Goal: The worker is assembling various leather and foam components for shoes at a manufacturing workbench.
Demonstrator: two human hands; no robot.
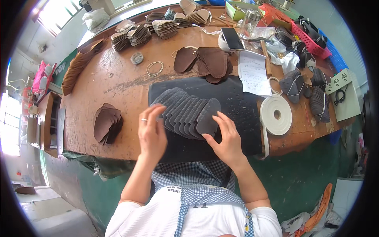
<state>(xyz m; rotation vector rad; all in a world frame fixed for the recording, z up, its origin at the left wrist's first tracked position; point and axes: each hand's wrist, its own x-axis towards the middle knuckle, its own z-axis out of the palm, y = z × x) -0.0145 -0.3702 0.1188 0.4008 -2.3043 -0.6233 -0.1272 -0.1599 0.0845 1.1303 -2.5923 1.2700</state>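
Note:
A fanned row of dark grey, rounded fabric pieces point(208, 114), like shoe-part cutouts, lies overlapped on a black mat point(241, 114) in front of me. My right hand point(227, 138) is at the row's right end, thumb and fingers apart, fingertips against the edge of the end piece. At the left end is my left hand point(152, 134), slightly blurred, with a ring on one finger. Its fingers are apart and reach the row's left edge; whether they press on it I cannot tell. Neither hand is closed round a piece.
Brown cutout stacks point(106, 123) lie left and behind the mat point(213, 63). A white tape roll point(267, 115), written sheets point(252, 71) and tied dark bundles point(292, 85) are at right. Farther back are a phone point(232, 38), more stacks point(139, 34) and a pink basket point(310, 43).

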